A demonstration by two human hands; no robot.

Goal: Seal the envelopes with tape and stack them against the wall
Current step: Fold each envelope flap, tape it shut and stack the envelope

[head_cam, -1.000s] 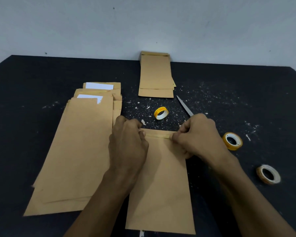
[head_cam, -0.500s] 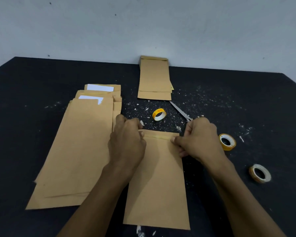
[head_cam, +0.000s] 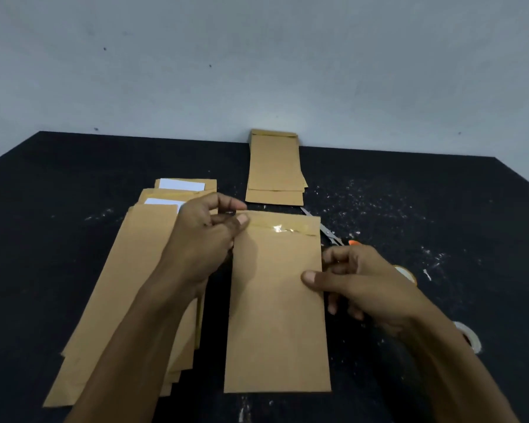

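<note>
In front of the wall [head_cam: 257, 71], on the black table [head_cam: 74, 178], a brown envelope [head_cam: 275, 300] is held by both hands, its long axis running away from the person toward the wall, flap end farthest out. A shiny strip of tape [head_cam: 283, 228] runs across that flap end. The left hand [head_cam: 205, 239] pinches the envelope's upper left corner between curled thumb and fingers. The right hand [head_cam: 361, 282] grips the right edge about halfway along, thumb flat on the paper, fingers curled behind. Whether the envelope's near end touches the table I cannot tell.

Left of the envelope lies a fanned pile of unsealed envelopes [head_cam: 116, 300], two showing white sheets [head_cam: 182, 185] in their open mouths. Beyond the envelope, a small stack of sealed envelopes [head_cam: 275, 169] rests with its far end against the wall. Right of the envelope, scissors [head_cam: 330, 235] poke out from behind it; two tape rolls [head_cam: 406, 273] [head_cam: 471, 335] are half hidden by the right hand and forearm. White flecks [head_cam: 364, 196] litter the table beyond the right hand
</note>
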